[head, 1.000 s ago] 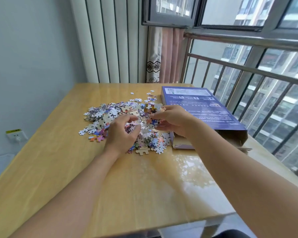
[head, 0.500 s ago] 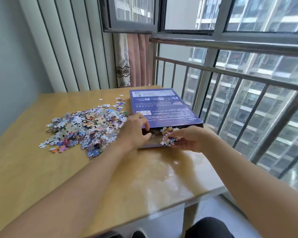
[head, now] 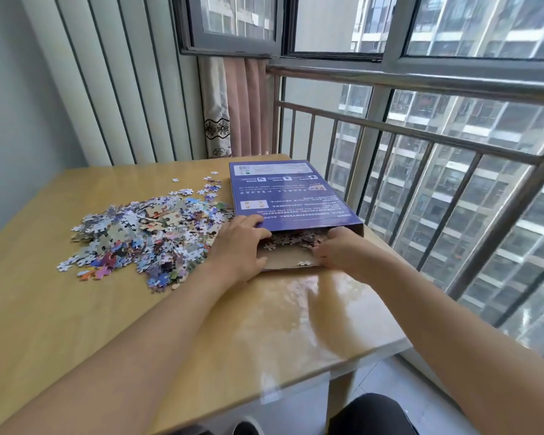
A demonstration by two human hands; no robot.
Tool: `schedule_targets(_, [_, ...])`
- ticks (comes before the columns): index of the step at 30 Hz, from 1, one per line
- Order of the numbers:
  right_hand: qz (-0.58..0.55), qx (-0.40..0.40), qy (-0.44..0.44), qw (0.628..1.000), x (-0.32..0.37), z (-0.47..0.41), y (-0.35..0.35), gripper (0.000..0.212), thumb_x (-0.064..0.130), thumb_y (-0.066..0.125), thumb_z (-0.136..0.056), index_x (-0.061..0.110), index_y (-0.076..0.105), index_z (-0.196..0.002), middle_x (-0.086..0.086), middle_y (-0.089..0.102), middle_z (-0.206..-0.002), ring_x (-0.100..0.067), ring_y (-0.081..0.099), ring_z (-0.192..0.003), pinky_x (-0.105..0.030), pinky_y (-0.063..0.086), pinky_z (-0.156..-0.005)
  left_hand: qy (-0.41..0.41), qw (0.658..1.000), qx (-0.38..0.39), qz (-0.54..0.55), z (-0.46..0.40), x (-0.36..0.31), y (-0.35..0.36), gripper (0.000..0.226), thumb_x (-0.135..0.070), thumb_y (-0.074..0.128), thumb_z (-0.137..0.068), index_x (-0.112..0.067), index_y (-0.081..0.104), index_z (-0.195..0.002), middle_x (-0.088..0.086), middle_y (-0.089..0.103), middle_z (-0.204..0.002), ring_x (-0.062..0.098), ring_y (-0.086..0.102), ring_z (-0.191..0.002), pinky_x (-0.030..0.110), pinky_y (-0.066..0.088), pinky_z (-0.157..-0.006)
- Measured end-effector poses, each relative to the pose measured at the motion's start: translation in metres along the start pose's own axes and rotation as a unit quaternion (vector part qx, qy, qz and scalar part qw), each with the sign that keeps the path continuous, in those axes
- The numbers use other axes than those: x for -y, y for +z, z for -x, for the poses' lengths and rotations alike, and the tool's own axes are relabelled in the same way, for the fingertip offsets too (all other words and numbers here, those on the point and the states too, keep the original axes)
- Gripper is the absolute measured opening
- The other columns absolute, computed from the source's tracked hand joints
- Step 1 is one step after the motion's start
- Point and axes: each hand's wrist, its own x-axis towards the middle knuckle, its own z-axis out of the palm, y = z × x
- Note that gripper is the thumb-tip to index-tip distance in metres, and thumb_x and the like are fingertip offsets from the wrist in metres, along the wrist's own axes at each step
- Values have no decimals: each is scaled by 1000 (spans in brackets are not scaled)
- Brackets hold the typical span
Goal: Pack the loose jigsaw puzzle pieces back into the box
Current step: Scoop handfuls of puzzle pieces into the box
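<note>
A flat purple jigsaw box (head: 288,196) lies on the wooden table (head: 91,309) near its right edge, printed side up, with its near end open toward the person and a brown cardboard flap (head: 285,259) folded out flat on the tabletop. The left hand (head: 237,246) grips the left corner of that open end, thumb under the purple top panel and fingers curled over its edge, holding the mouth up. The right hand (head: 335,251) sits at the right side of the mouth with its fingers bent down onto the flap and into the opening; whether it still holds any pieces cannot be told, since the fingertips are hidden against the cardboard. Inside the mouth, between the two hands, a dark heap of packed pieces (head: 296,238) shows, and one pale stray piece (head: 303,263) lies on the flap just beside the right fingers. The main pile of loose puzzle pieces (head: 148,233) spreads over the table to the left of the box, its right edge touching the left wrist, with a few scattered singles (head: 208,180) farther back. A metal railing (head: 421,133) and window run behind the table.
</note>
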Motion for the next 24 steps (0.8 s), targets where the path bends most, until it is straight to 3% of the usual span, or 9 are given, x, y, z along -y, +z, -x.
schedule_targets(3, [212,-35,-140,967,-16,7,-3,25,17,54,-94,9,56,-70,-5,58,-70,-25,55,-69,-32,44,-58,4,1000,1,11,2,1,1,55,-39,70,-81,-28,57,-134,-4,39,-150,19,33,-137,39,37,-108])
schedule_targets(6, [332,18,-273,903,-22,9,5,28,33,41,-101,19,65,-96,3,69,-100,-23,62,-95,-45,51,-85,7,1000,3,17,3,2,1,53,-40,69,-83,-29,57,-134,-4,38,-150,20,32,-138,40,37,-109])
schedule_targets(9, [357,123,-226,898,-19,0,9,51,59,28,-100,26,57,-125,0,58,-131,-23,50,-126,-47,39,-105,5,1000,5,16,5,2,1,54,-43,68,-83,-30,56,-134,-4,37,-151,19,31,-139,40,36,-110])
schedule_targets(13, [310,94,-177,929,-22,-35,10,62,65,31,-98,29,43,-146,-9,43,-151,-31,39,-140,-45,29,-116,8,1000,9,23,5,2,0,54,-43,68,-84,-30,55,-134,-5,35,-152,18,30,-139,38,35,-111])
schedule_targets(17, [338,57,-199,918,-17,-32,17,44,39,43,-102,21,48,-141,-9,53,-136,-32,49,-128,-46,40,-105,13,999,8,31,6,4,0,54,-43,67,-85,-30,54,-135,-5,34,-153,18,28,-140,37,32,-111])
schedule_targets(19, [351,32,-250,902,-16,-11,16,33,27,43,-97,22,61,-123,-1,59,-122,-26,55,-119,-46,48,-95,18,999,6,32,6,5,1,54,-43,67,-85,-29,54,-135,-4,34,-153,18,28,-140,37,32,-111])
schedule_targets(21, [368,12,-279,887,-21,8,13,30,30,39,-96,22,66,-106,3,65,-113,-25,60,-109,-43,51,-86,21,999,4,33,5,6,1,53,-43,67,-85,-29,54,-135,-4,34,-153,19,28,-140,37,32,-112])
schedule_targets(22, [380,25,-291,878,-23,17,12,33,36,37,-98,21,66,-107,4,67,-115,-25,61,-109,-42,50,-86,23,999,2,33,5,7,2,53,-43,67,-85,-29,54,-135,-3,34,-153,19,29,-140,37,32,-113])
schedule_targets(24, [399,81,-274,871,-24,23,10,48,49,33,-103,20,59,-130,3,56,-141,-24,52,-128,-39,43,-103,25,999,0,34,5,6,3,54,-44,67,-85,-29,54,-134,-3,35,-153,19,29,-140,39,32,-114])
